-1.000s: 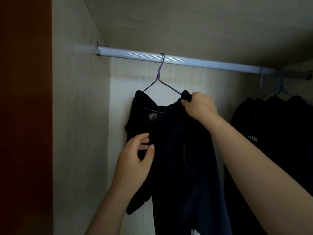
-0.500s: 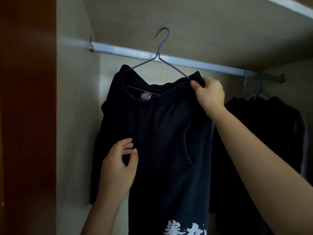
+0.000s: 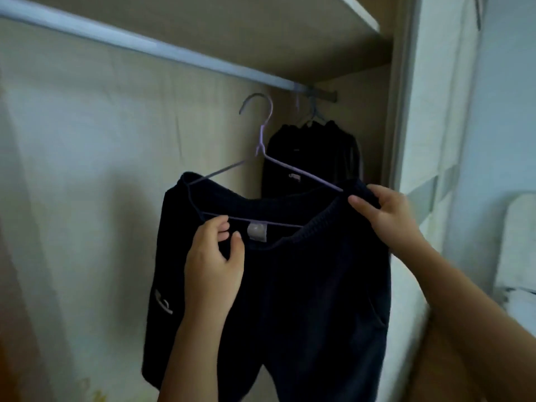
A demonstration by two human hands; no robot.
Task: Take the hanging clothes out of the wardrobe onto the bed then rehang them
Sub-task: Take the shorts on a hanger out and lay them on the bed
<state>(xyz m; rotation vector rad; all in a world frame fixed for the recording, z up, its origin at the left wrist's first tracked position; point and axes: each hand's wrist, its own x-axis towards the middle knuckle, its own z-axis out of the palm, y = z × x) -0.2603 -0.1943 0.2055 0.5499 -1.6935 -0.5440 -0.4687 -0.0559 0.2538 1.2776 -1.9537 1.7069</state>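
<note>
Dark navy trousers (image 3: pixel 304 300) hang on a purple wire hanger (image 3: pixel 262 140) that is off the wardrobe rail (image 3: pixel 145 44) and held in the air below it. My left hand (image 3: pixel 213 256) pinches the front of the waistband near a grey label. My right hand (image 3: pixel 385 216) grips the right end of the waistband together with the hanger's shoulder. The hanger's hook points up, free of the rail.
More dark clothes (image 3: pixel 313 158) hang on hangers at the rail's right end, behind the trousers. The wardrobe's side panel (image 3: pixel 397 111) stands to the right. Beyond it lies the bed (image 3: pixel 522 256) with pale bedding.
The hanger with the trousers has come off the rail and moved down and right. My left hand rose from the trouser leg to the waistband. The view has turned right toward the bed.
</note>
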